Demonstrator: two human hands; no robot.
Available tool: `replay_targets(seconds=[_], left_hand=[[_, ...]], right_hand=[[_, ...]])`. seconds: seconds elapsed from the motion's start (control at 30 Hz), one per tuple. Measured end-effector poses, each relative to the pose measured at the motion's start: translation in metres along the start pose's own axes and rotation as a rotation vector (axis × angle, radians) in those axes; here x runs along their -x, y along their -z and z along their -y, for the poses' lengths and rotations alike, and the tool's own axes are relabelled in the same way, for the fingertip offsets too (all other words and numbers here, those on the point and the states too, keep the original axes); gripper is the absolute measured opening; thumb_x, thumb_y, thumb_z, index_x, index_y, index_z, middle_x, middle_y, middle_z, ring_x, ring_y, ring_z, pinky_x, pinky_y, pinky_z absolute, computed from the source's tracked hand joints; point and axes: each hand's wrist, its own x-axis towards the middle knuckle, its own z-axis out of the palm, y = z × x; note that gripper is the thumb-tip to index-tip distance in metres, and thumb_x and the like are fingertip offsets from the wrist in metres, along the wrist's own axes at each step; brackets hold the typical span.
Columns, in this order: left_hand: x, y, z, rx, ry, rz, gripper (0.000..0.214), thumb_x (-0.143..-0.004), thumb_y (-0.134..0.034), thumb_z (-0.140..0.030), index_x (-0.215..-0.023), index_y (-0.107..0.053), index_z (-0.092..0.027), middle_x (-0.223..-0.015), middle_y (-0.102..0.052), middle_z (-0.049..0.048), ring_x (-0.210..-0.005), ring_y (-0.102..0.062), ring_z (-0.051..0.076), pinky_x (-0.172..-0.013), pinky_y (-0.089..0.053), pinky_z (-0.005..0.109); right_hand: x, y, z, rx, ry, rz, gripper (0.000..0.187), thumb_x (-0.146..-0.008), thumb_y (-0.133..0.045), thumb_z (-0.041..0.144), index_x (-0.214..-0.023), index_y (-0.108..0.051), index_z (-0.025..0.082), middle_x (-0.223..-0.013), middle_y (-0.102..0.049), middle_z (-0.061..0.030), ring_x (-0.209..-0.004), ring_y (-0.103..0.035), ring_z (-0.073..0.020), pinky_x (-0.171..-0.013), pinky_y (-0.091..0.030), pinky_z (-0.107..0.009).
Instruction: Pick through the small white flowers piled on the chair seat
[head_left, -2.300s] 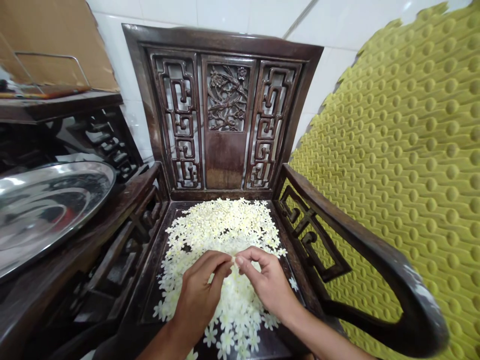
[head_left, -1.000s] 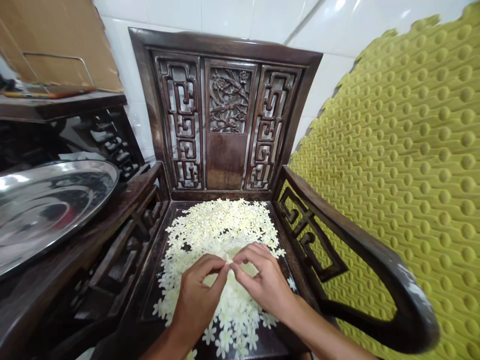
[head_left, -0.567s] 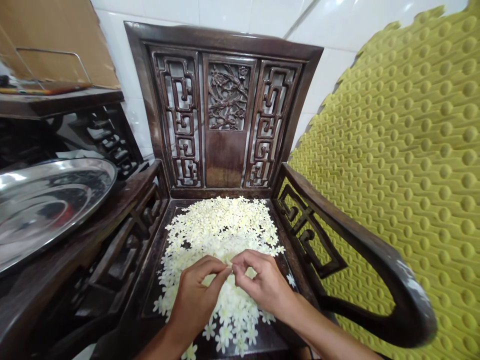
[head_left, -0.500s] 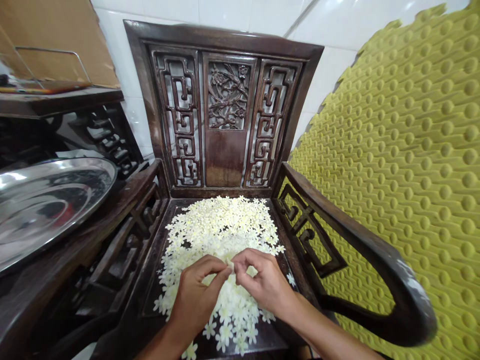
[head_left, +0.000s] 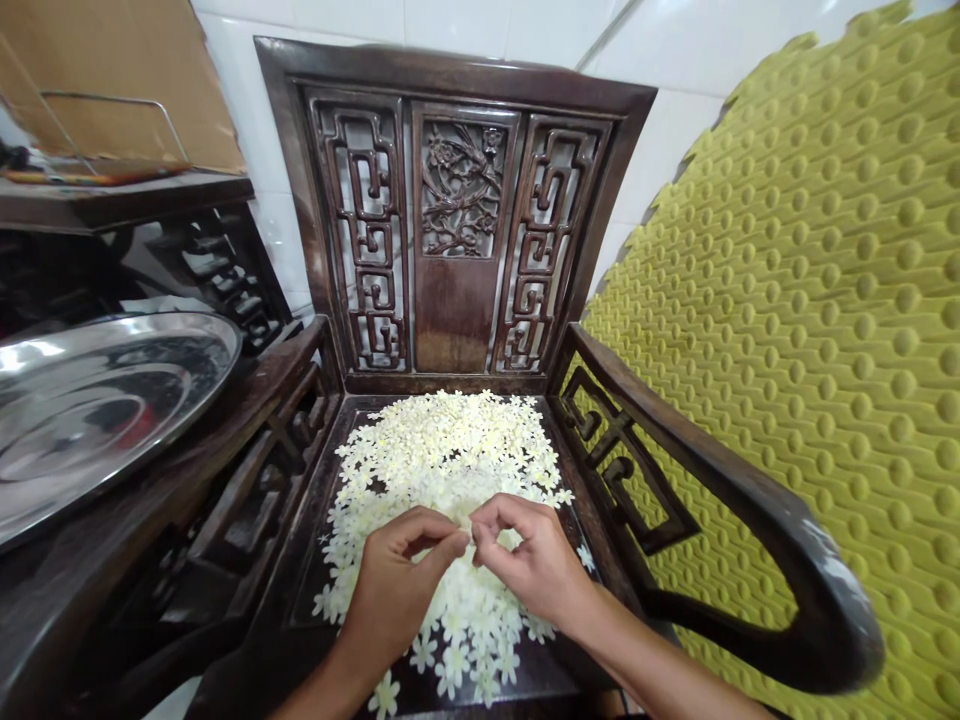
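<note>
A thick layer of small white and pale yellow flowers (head_left: 457, 430) covers much of the seat of a dark carved wooden chair (head_left: 454, 315). Above the near part of this layer, my left hand (head_left: 397, 570) has its thumb and forefinger pinched together on what looks like a small pale flower (head_left: 468, 534). My right hand (head_left: 536, 560) comes in from the other side, also pinching, its fingertips almost meeting those of the left. What lies in the right fingertips is too small to make out, and the pale bit blends with the flowers behind.
Beyond the left armrest is a round shiny metal tray (head_left: 112, 400). Dark furniture (head_left: 127, 200) bearing a cardboard sheet (head_left: 127, 80) stands behind it. A yellow-green bumpy mat (head_left: 810, 300) leans along the right side. White wall tiles (head_left: 690, 140) rise behind the chair.
Both hands keep their pinch over the flowers, with only slight finger movement. The pale flower at the fingertips shows less now. The whole view has shifted slightly.
</note>
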Motion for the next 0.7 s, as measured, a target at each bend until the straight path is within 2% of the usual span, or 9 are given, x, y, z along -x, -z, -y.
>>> replay_targets(seconds=[0.2, 0.37, 0.6, 0.7], left_hand=[[-0.001, -0.003, 0.001, 0.03, 0.024, -0.027, 0.014, -0.08, -0.073, -0.024, -0.067, -0.072, -0.018, -0.07, -0.068, 0.0011, -0.069, -0.062, 0.016, -0.065, -0.049, 0.025], [-0.002, -0.004, 0.002, 0.048, 0.019, -0.047, 0.013, -0.078, -0.075, -0.027, -0.068, -0.073, -0.018, -0.071, -0.069, 0.0023, -0.069, -0.062, 0.017, -0.065, -0.05, 0.026], [-0.004, -0.008, -0.007, 0.091, 0.027, -0.033, 0.015, -0.078, -0.075, -0.029, -0.067, -0.075, -0.019, -0.07, -0.072, 0.003, -0.068, -0.065, 0.018, -0.066, -0.054, 0.027], [-0.005, -0.008, -0.01, 0.096, 0.034, -0.022, 0.016, -0.079, -0.074, -0.03, -0.067, -0.076, -0.019, -0.07, -0.073, 0.0038, -0.069, -0.067, 0.019, -0.068, -0.054, 0.027]], right_hand=[[0.001, -0.002, -0.001, 0.082, 0.054, -0.066, 0.013, -0.09, -0.056, 0.017, -0.079, -0.063, 0.019, -0.071, -0.064, -0.0009, -0.07, -0.06, -0.0154, -0.064, -0.045, -0.026], [0.002, -0.002, 0.003, 0.093, 0.038, -0.104, 0.015, -0.09, -0.055, 0.017, -0.078, -0.063, 0.019, -0.071, -0.064, -0.0011, -0.07, -0.059, -0.0161, -0.065, -0.045, -0.026], [0.004, -0.005, 0.005, -0.079, -0.136, -0.093, 0.02, -0.094, -0.052, 0.025, -0.077, -0.061, 0.019, -0.069, -0.063, -0.0009, -0.068, -0.059, -0.0149, -0.054, -0.041, -0.022], [0.004, -0.006, 0.005, -0.141, -0.169, -0.094, 0.022, -0.096, -0.051, 0.028, -0.079, -0.06, 0.018, -0.07, -0.061, -0.0008, -0.068, -0.058, -0.0143, -0.055, -0.041, -0.022]])
